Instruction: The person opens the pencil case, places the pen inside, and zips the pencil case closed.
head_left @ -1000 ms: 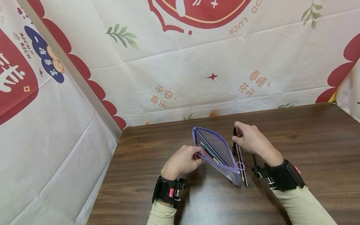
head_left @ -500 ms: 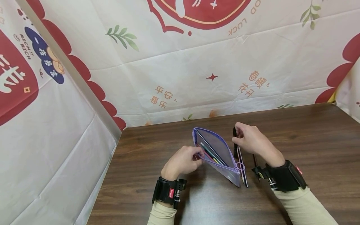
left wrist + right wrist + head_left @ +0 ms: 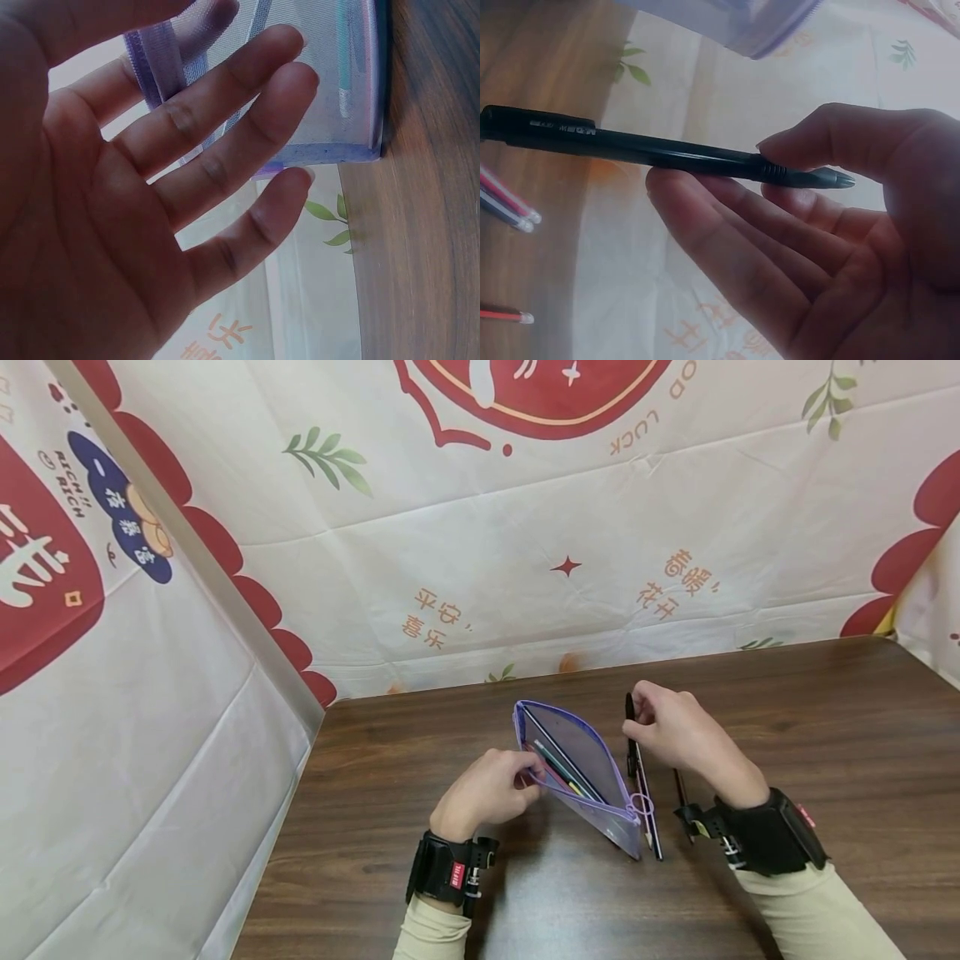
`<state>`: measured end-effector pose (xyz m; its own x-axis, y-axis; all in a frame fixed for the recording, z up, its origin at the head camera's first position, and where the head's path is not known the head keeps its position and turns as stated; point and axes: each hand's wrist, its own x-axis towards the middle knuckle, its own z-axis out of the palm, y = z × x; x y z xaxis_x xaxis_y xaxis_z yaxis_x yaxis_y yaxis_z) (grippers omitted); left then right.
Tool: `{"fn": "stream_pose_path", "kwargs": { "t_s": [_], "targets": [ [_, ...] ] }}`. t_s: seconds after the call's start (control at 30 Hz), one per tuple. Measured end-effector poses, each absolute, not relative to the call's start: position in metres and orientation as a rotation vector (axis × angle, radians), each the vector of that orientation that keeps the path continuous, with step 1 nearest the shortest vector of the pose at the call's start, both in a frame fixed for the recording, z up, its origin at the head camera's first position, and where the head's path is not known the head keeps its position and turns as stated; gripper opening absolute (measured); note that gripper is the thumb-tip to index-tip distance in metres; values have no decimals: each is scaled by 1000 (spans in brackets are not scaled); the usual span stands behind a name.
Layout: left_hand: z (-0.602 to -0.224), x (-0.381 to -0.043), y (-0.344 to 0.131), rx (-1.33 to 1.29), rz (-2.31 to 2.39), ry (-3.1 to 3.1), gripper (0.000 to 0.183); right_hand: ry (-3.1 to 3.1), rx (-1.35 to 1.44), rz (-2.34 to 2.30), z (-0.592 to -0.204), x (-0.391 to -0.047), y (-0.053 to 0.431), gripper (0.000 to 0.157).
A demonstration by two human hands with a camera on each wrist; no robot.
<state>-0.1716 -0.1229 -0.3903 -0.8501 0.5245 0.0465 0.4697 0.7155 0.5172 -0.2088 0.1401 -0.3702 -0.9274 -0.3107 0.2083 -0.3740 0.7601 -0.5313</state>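
My left hand [image 3: 486, 787] pinches the near rim of a purple zip-up mesh pencil pouch [image 3: 583, 743] between thumb and index finger. In the left wrist view its other fingers [image 3: 217, 169] reach out along the pouch. The mouth gapes, and several pencils [image 3: 557, 762] lie inside. Just right of the pouch, my right hand [image 3: 681, 733] holds a black pen [image 3: 682, 152] near its tip, thumb on one side and fingers on the other. The pen's clip end points downward over the table. It is outside the pouch.
Pencils [image 3: 655, 839] lie on the brown wooden table [image 3: 360, 827] along the pouch's right side. Another pencil [image 3: 680, 787] lies by the right wrist, partly hidden by the wrist strap. A printed white cloth [image 3: 510, 527] hangs behind the table, and another stands at left.
My right hand has shifted slightly to the right with the black pen in its fingers. The left hand and the pouch have stayed in place.
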Motion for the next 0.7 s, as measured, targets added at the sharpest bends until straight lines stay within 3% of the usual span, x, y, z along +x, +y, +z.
{"fn": "stream_pose_path", "kwargs": {
  "t_s": [0.7],
  "targets": [
    [-390, -172, -122, 806, 793, 2808, 3, -2549, 518, 961, -343, -189, 139, 16]
  ]
}}
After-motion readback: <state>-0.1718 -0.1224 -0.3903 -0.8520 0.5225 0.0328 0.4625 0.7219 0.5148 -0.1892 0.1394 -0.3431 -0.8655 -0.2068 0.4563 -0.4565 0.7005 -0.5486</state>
